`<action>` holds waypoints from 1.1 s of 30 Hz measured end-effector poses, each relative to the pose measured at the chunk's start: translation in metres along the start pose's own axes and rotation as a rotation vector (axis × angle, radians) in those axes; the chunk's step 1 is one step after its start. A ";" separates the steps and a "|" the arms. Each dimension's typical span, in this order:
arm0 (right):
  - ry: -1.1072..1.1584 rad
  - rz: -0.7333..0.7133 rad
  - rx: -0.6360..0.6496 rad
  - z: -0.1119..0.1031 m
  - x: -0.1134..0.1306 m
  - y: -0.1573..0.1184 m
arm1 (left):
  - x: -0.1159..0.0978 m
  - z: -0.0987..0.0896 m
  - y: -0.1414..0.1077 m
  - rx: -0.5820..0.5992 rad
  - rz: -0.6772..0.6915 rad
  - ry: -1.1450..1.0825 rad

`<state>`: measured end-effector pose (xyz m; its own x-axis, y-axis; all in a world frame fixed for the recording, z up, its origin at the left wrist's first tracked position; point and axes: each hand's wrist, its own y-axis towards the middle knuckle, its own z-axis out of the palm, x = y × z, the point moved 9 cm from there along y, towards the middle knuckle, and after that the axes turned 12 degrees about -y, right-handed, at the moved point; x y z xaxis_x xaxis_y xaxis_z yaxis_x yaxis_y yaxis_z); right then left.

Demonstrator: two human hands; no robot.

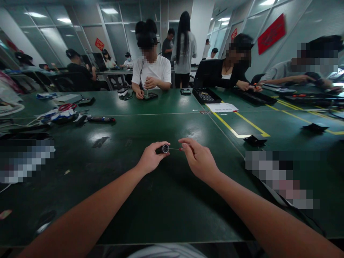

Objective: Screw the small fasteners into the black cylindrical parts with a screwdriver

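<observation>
Black round-ended cylinder, gripped by my left fingers; red-handled thin metal screwdriver, pinched between my right fingers.

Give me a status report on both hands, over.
Left hand gripping black cylinder. Right hand pinching thin red-handled tool, shaft pointing at cylinder's round end, contact unclear. Small black object off right, outside the work.
</observation>
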<state>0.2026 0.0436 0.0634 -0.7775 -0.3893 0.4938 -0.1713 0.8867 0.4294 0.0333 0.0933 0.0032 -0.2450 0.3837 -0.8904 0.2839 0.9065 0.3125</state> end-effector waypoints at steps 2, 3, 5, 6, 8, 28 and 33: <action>0.020 -0.013 0.024 0.002 0.003 -0.001 | 0.001 -0.001 0.000 -0.007 -0.005 -0.005; 0.033 -0.025 0.032 0.002 0.005 -0.002 | 0.002 -0.001 0.000 -0.013 -0.007 -0.010; 0.061 -0.050 0.035 0.001 0.009 -0.002 | 0.003 -0.002 0.000 -0.020 -0.014 -0.017; 0.073 -0.054 0.035 0.001 0.010 -0.002 | 0.003 -0.002 0.001 -0.021 -0.015 -0.015; 0.071 -0.034 0.045 0.000 0.009 -0.002 | 0.002 -0.002 0.001 -0.018 -0.008 -0.007; 0.040 0.029 0.068 0.001 0.006 -0.005 | -0.004 0.002 0.000 0.011 -0.018 0.043; 0.133 0.051 0.021 0.004 -0.003 -0.004 | 0.001 -0.001 0.001 -0.013 -0.009 0.015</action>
<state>0.2030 0.0420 0.0573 -0.6988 -0.3721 0.6109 -0.1476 0.9107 0.3858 0.0322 0.0944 0.0029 -0.2616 0.3783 -0.8880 0.2700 0.9119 0.3089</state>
